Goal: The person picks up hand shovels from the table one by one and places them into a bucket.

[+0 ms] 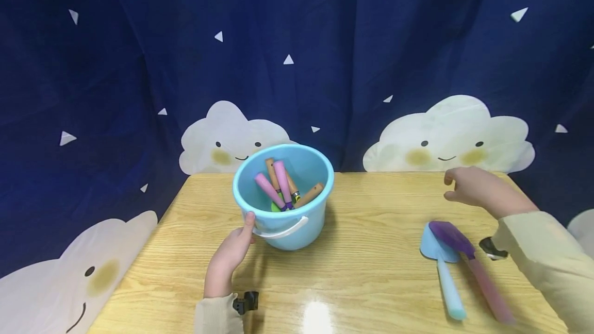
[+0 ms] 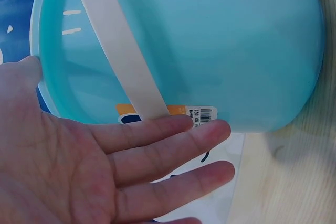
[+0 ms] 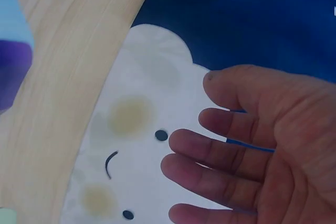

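Observation:
A light blue bucket (image 1: 284, 226) with a white handle (image 2: 123, 51) stands on the table. Inside it are several utensils with pink handles (image 1: 282, 182) and brown handles (image 1: 310, 195); their heads are mostly hidden. My left hand (image 1: 230, 254) touches the bucket's near left side, thumb at the rim and straight fingers (image 2: 173, 153) along the outer wall. Over the far right of the table, my right hand (image 1: 482, 189) hovers holding nothing, fingers loosely bent. Below it lie a light blue spatula (image 1: 447, 290) and a purple spatula (image 1: 452, 238) with a pink handle, their heads overlapping.
The wooden table (image 1: 371, 272) ends at a dark blue curtain (image 1: 325, 66) printed with white clouds and triangles. Black wrist straps sit at the left cuff (image 1: 218, 316) and right sleeve (image 1: 533, 256). Light glares off the table's front.

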Tool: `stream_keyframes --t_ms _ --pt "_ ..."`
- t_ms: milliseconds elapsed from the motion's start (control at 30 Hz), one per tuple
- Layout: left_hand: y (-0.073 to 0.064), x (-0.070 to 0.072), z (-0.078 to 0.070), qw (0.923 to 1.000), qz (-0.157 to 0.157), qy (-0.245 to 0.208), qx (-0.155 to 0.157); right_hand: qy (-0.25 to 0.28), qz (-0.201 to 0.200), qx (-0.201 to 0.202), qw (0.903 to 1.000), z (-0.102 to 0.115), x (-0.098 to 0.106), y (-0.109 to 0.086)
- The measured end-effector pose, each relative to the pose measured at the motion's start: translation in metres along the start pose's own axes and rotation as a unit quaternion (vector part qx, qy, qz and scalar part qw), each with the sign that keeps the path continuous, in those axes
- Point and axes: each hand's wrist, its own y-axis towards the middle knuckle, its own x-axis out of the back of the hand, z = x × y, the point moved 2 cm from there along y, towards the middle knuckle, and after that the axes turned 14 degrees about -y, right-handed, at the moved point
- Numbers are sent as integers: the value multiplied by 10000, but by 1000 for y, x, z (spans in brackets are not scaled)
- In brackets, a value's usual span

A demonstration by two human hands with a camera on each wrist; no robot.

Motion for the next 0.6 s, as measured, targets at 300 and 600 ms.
stream_keyframes --t_ms 300,600 --pt "1 0 2 10000 -23 47 35 113 -3 -220 9997 -30 -17 -14" --pt "1 0 3 9999 -71 108 30 199 281 -533 9980 -60 -31 -33"
